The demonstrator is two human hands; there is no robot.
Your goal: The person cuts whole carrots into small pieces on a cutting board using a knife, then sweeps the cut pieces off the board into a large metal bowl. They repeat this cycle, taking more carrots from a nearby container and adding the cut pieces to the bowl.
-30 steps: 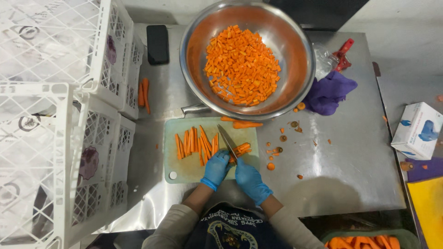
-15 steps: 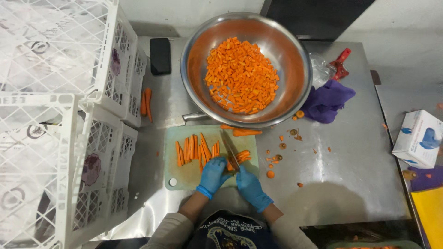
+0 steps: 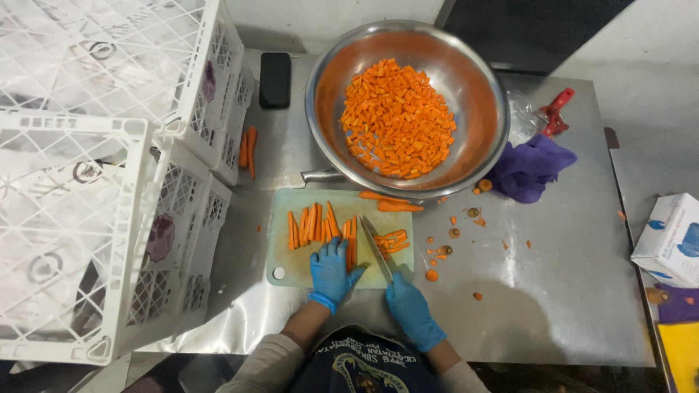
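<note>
My left hand point(image 3: 332, 271), in a blue glove, presses down on carrot sticks point(image 3: 314, 224) lying on a pale green cutting board point(image 3: 284, 262). My right hand point(image 3: 409, 307), also gloved in blue, grips a knife point(image 3: 377, 247) whose blade points away from me, just right of the sticks. A small pile of cut carrot pieces point(image 3: 394, 241) sits to the right of the blade. Beyond the board stands a large steel bowl point(image 3: 480, 149) with several diced carrot pieces point(image 3: 397, 118) in it.
White plastic crates point(image 3: 87, 182) are stacked at the left. A black phone point(image 3: 275, 80) and two whole carrots point(image 3: 247, 151) lie beside them. A purple cloth point(image 3: 530, 166), a red tool point(image 3: 555, 110), carrot ends point(image 3: 451, 233) and a glove box point(image 3: 671, 239) lie to the right.
My left hand has shifted left onto the carrot sticks. The knife blade now lies further from the cut pile. The view has moved a little closer.
</note>
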